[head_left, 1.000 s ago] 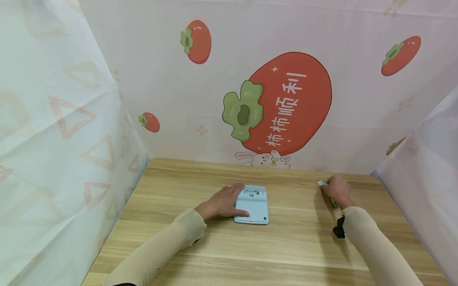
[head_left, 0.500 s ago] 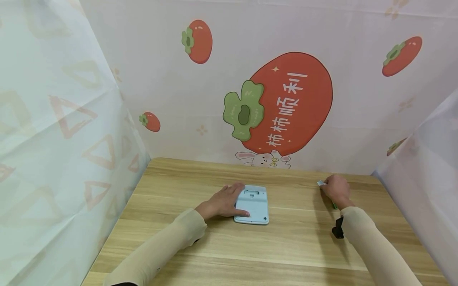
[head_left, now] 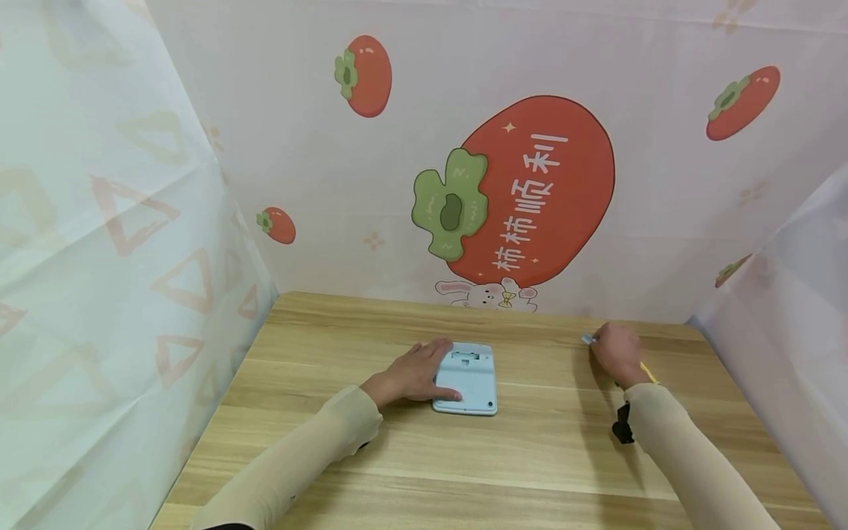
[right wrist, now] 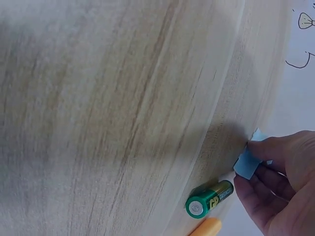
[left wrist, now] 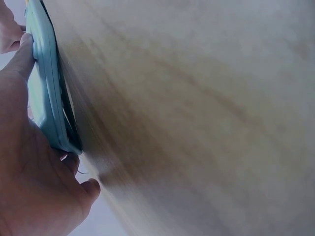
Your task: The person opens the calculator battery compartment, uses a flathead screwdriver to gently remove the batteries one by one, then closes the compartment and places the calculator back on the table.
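Observation:
A light blue calculator [head_left: 473,383] lies face down on the wooden table, a battery slot showing bare at its far end. My left hand [head_left: 414,372] grips its left side, thumb on the back and fingertips at the far edge. In the left wrist view, the calculator [left wrist: 47,83] shows edge-on beside the left hand [left wrist: 39,162]. Between the thumb and fingers of my right hand [head_left: 617,352] is a small light blue battery cover [right wrist: 247,162], held low over the table. A green battery [right wrist: 209,199] lies close to the right hand [right wrist: 283,172].
An orange rod-like thing [right wrist: 207,227] lies beyond the battery; in the head view a yellow piece [head_left: 649,372] shows beside the right wrist. The wooden table [head_left: 530,456] ends at a white printed backdrop [head_left: 318,162], with white sheets on both sides.
My right hand has shifted slightly left with the battery cover, and the yellow piece beside its wrist has come into view. The green battery is now hidden in the head view. The left hand stays put.

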`<act>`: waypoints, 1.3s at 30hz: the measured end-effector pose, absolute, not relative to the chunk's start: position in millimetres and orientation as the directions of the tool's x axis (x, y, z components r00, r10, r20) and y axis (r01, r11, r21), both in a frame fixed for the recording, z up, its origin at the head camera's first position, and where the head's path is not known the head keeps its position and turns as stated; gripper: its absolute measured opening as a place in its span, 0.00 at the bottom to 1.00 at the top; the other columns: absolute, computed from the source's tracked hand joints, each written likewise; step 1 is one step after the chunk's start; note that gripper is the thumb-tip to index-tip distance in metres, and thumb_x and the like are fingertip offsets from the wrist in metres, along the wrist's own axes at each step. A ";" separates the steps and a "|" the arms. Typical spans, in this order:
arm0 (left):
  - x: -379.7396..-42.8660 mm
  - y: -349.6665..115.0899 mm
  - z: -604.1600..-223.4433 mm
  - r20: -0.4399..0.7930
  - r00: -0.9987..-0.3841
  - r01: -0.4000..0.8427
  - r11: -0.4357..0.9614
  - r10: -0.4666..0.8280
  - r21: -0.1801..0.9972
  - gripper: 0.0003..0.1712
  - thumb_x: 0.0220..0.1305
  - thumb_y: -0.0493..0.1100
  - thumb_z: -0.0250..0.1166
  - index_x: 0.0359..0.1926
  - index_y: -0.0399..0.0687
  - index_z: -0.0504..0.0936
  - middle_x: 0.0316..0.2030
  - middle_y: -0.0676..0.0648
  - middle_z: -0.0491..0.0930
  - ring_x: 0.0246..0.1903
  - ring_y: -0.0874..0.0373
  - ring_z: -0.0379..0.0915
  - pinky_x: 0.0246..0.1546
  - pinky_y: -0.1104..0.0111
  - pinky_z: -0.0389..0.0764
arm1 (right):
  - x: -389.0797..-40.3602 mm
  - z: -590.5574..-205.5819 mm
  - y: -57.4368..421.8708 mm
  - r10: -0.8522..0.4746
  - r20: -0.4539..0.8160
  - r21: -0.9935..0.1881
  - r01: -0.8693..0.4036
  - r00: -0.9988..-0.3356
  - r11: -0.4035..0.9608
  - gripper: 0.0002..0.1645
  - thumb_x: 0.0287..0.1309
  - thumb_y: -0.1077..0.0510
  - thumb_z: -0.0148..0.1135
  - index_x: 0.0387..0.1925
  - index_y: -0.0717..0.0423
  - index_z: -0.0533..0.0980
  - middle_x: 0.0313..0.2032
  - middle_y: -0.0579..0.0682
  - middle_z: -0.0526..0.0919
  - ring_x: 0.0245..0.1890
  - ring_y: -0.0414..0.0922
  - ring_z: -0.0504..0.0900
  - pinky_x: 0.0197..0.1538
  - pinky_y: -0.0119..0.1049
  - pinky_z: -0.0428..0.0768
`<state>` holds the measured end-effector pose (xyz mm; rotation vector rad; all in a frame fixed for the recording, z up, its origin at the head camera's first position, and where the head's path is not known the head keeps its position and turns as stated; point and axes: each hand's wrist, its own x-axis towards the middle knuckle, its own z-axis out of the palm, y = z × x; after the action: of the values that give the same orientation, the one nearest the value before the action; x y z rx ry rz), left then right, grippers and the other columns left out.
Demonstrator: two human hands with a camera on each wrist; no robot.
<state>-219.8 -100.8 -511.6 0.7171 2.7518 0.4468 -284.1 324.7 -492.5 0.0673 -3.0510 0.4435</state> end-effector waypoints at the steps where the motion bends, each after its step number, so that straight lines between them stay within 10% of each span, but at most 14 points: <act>1: -219.8 -100.9 -511.5 -0.172 -0.844 0.427 0.831 0.508 0.356 0.65 0.62 0.78 0.66 0.85 0.49 0.50 0.84 0.47 0.51 0.83 0.53 0.47 0.83 0.51 0.49 | -284.2 -493.0 324.0 -0.042 0.072 -0.276 -0.061 -0.996 0.959 0.13 0.63 0.67 0.58 0.32 0.67 0.88 0.28 0.61 0.87 0.25 0.52 0.79 0.30 0.48 0.80; 39: -218.8 -99.9 -510.3 -0.174 -0.846 0.424 0.834 0.504 0.354 0.65 0.62 0.78 0.66 0.85 0.49 0.50 0.84 0.46 0.51 0.83 0.52 0.46 0.83 0.52 0.49 | -276.1 -483.0 302.8 -0.084 0.176 -0.361 -0.144 -0.981 0.921 0.09 0.61 0.62 0.76 0.40 0.65 0.90 0.36 0.62 0.91 0.35 0.59 0.88 0.36 0.54 0.85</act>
<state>-218.8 -99.9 -510.3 0.7102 2.7537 0.4436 -276.1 302.8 -483.0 0.1743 -2.9242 0.5672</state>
